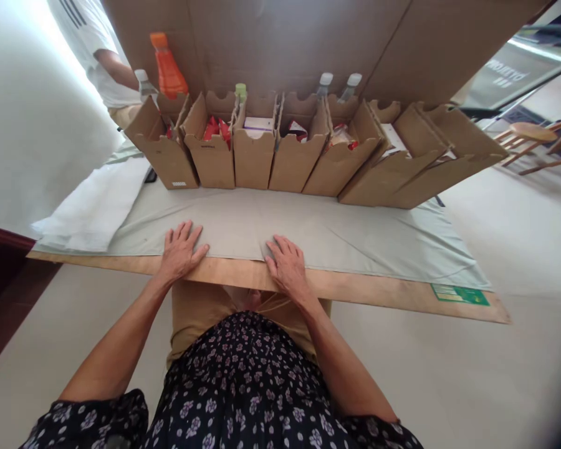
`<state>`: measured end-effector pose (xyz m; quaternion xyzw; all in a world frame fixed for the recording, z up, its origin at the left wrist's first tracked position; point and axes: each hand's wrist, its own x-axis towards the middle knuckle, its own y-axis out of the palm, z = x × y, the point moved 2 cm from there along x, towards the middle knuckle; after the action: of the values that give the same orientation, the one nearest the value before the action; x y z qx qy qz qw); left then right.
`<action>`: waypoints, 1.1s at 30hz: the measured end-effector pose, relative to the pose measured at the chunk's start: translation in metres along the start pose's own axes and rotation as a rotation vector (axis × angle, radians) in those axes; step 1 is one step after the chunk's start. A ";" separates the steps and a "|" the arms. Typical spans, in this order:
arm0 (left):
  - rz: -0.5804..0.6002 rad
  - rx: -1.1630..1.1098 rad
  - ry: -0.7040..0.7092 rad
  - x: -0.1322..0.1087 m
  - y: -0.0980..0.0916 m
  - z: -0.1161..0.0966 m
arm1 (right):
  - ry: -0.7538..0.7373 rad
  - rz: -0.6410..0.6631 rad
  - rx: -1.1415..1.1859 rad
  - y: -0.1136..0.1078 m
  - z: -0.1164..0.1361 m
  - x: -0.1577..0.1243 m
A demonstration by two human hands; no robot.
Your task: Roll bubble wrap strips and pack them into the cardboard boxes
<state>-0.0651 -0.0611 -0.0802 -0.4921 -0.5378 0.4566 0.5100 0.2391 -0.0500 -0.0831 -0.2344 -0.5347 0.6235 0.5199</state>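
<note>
My left hand [180,251] lies flat, fingers spread, on the near edge of a grey-green cloth [336,237] that covers a wooden board table [378,292]. My right hand [287,265] rests the same way a little to the right, palm down on the cloth's hem. Neither hand holds anything. Behind the cloth stands a row of several open cardboard bins [252,153]; some hold red packets [216,129] and a white box [258,123].
An orange bottle [167,67] and clear capped bottles [325,84] stand behind the bins against a big cardboard sheet [280,37]. White folded material [93,209] lies at the table's left. Another person in a white shirt [91,43] stands far left. Wooden chair [533,140] at right.
</note>
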 end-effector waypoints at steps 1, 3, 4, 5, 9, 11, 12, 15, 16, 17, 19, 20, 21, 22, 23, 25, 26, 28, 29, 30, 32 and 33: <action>0.000 0.000 0.000 0.000 0.000 0.000 | 0.001 -0.005 0.002 0.000 0.000 0.000; 0.002 0.000 0.000 -0.001 -0.001 -0.002 | 0.001 -0.013 0.009 0.000 0.001 0.000; 0.002 0.002 -0.001 -0.002 -0.001 -0.002 | 0.001 -0.016 0.014 0.000 0.001 -0.001; 0.003 0.004 -0.001 -0.002 -0.002 -0.003 | 0.001 -0.017 0.019 0.000 0.002 -0.001; 0.003 0.018 -0.003 -0.003 -0.002 -0.003 | -0.004 -0.018 0.051 -0.002 0.001 -0.003; -0.001 0.023 -0.003 -0.003 -0.001 -0.002 | -0.010 -0.018 0.071 -0.004 0.001 -0.004; -0.002 0.024 -0.001 -0.004 -0.001 -0.002 | -0.011 -0.019 0.081 -0.006 0.001 -0.004; -0.009 0.036 0.010 -0.006 0.000 -0.001 | -0.012 -0.013 0.123 -0.011 0.000 -0.007; -0.016 0.043 0.014 -0.007 0.000 -0.001 | -0.013 -0.005 0.140 -0.012 -0.001 -0.007; -0.023 0.050 0.018 -0.008 0.000 -0.001 | -0.014 0.006 0.158 -0.013 -0.001 -0.008; -0.034 0.058 0.028 -0.008 0.000 -0.002 | -0.014 0.023 0.190 -0.015 -0.002 -0.009; -0.038 0.058 0.035 -0.008 0.000 -0.002 | -0.010 0.027 0.202 -0.016 -0.003 -0.010; -0.040 0.055 0.044 -0.008 0.000 -0.002 | -0.005 0.029 0.210 -0.017 -0.003 -0.010; -0.042 0.051 0.052 -0.008 0.000 -0.002 | 0.000 0.032 0.216 -0.017 -0.003 -0.011; -0.046 0.046 0.058 -0.008 0.000 -0.002 | 0.003 0.038 0.217 -0.018 -0.004 -0.011; -0.052 0.036 0.061 -0.008 0.002 -0.001 | 0.000 0.056 0.212 -0.019 -0.004 -0.012; -0.054 0.031 0.058 -0.008 0.003 -0.001 | -0.004 0.064 0.209 -0.019 -0.004 -0.012; -0.062 0.021 0.046 -0.009 0.005 0.000 | -0.014 0.070 0.205 -0.019 -0.005 -0.013; -0.067 0.016 0.041 -0.009 0.006 0.001 | -0.017 0.071 0.205 -0.019 -0.005 -0.013; -0.073 0.011 0.038 -0.009 0.007 0.001 | -0.016 0.070 0.205 -0.019 -0.006 -0.013; -0.082 0.005 0.039 -0.008 0.008 0.002 | -0.008 0.065 0.211 -0.018 -0.007 -0.012; -0.084 0.006 0.043 -0.007 0.008 0.002 | -0.004 0.060 0.215 -0.017 -0.008 -0.011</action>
<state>-0.0664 -0.0676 -0.0893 -0.4773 -0.5458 0.4255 0.5415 0.2560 -0.0589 -0.0734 -0.1917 -0.4586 0.6932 0.5220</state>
